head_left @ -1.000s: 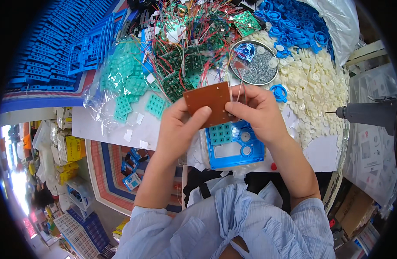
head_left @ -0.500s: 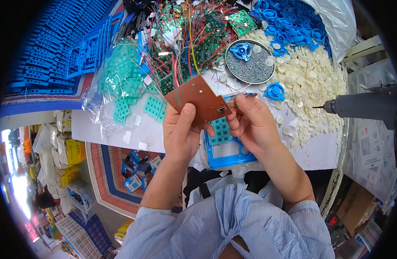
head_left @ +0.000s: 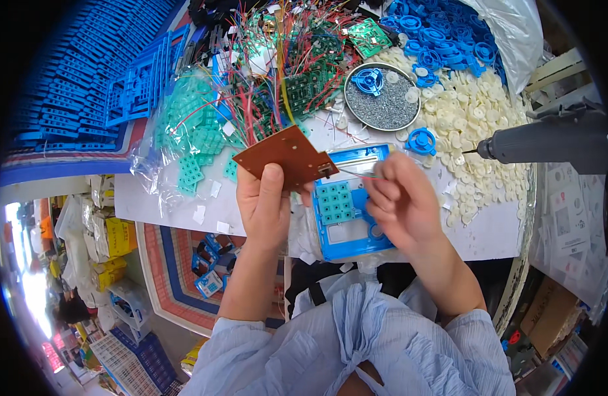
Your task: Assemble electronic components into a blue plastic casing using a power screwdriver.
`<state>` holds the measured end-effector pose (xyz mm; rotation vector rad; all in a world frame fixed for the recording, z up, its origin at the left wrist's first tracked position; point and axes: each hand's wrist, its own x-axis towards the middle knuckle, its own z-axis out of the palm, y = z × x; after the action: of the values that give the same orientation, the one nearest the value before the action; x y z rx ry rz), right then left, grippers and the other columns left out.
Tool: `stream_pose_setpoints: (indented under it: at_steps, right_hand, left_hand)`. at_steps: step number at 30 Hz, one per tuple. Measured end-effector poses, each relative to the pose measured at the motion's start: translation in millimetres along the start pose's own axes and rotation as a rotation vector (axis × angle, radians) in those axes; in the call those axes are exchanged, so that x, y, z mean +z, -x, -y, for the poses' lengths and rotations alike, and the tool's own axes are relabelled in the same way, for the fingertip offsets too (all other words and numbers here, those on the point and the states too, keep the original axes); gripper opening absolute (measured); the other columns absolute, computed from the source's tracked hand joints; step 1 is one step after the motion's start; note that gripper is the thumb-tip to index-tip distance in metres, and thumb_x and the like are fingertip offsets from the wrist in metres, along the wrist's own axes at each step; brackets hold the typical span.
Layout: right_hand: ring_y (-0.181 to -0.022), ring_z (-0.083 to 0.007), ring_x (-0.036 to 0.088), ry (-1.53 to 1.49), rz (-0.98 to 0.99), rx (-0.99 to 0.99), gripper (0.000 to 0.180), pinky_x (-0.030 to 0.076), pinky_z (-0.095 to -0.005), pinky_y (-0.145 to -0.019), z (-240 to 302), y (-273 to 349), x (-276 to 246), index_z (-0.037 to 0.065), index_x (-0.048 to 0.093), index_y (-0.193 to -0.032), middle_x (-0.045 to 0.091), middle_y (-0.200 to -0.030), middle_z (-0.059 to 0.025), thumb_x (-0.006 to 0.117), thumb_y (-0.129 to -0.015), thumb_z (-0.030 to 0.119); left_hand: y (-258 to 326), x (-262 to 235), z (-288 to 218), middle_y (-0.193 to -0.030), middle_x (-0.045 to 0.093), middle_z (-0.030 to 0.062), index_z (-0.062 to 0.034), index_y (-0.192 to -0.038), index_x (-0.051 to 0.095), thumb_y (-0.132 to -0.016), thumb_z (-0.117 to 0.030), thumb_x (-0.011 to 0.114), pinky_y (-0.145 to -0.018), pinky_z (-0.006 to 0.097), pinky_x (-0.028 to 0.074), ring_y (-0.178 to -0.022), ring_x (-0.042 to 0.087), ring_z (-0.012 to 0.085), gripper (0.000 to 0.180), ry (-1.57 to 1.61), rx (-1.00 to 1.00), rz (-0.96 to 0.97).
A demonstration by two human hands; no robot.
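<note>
My left hand [head_left: 264, 204] grips a brown circuit board [head_left: 284, 158] by its near edge, thumb on the bare face, tilted above the table. Thin light wires [head_left: 354, 173] run from the board's right corner to my right hand [head_left: 406, 198], whose fingers are curled closed on them and slightly blurred. Beneath and between my hands lies a blue plastic casing [head_left: 337, 249] with a teal rubber keypad [head_left: 335, 202] set in it.
Behind the board is a heap of green circuit boards with wires [head_left: 304, 59]. Farther right stand a round tin of small screws [head_left: 383, 105], cream discs [head_left: 475, 125] and blue rings [head_left: 442, 33]. An electric screwdriver [head_left: 535, 142] juts in from the right. Stacked blue casings [head_left: 79, 72] fill the left.
The board has moved left and slightly down with my left hand. My right hand has drawn away to the right, stretching the wires and uncovering more of the blue casing.
</note>
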<state>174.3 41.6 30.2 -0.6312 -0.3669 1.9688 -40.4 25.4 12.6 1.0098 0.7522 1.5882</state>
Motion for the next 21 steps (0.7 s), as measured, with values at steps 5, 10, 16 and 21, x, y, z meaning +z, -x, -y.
stream_pose_setpoints:
  at_steps: [5,10,16,21]
  right_hand:
    - [-0.061,-0.0149,0.050,0.736,0.324,-0.506,0.029,0.036,-0.0307,-0.050,34,46,-1,0.007,0.060,-0.076,0.058,-0.070,-0.0001,0.077,-0.087,0.026]
    - [-0.077,-0.0310,0.067,1.232,0.956,-0.018,0.072,0.051,-0.0415,-0.071,137,83,-49,-0.005,0.069,-0.117,0.072,-0.095,-0.0147,0.083,-0.078,0.054]
    - [-0.126,-0.0378,0.059,1.326,0.472,-0.518,0.115,0.040,-0.0485,-0.109,140,98,-45,-0.009,0.060,-0.135,0.064,-0.131,-0.0254,0.067,-0.071,0.086]
    - [-0.119,-0.0386,0.063,1.269,0.796,-0.150,0.089,0.044,-0.0466,-0.104,87,39,3,-0.005,0.068,-0.128,0.069,-0.122,-0.0221,0.080,-0.076,0.066]
  left_hand:
    - [8,10,-17,-0.117,0.069,0.0089,0.0013,-0.130,0.053,-0.108,-0.012,0.054,-0.080,0.029,0.054,-0.097,0.066,0.0134,0.026,-0.274,0.011,-0.045]
    - [27,18,-45,-0.106,0.072,0.0085,0.0031,-0.127,0.055,-0.105,-0.007,0.056,-0.078,0.029,0.054,-0.091,0.067,0.0108,0.025,-0.478,-0.191,0.135]
    - [43,34,-51,-0.081,0.071,0.0072,-0.0016,-0.120,0.057,-0.101,-0.009,0.062,-0.064,0.035,0.053,-0.069,0.072,0.0204,0.021,-0.380,-0.495,0.456]
    - [41,39,-44,-0.083,0.071,0.0113,-0.0048,-0.118,0.058,-0.100,-0.014,0.065,-0.063,0.038,0.053,-0.069,0.072,0.0283,0.021,-0.627,-0.261,0.700]
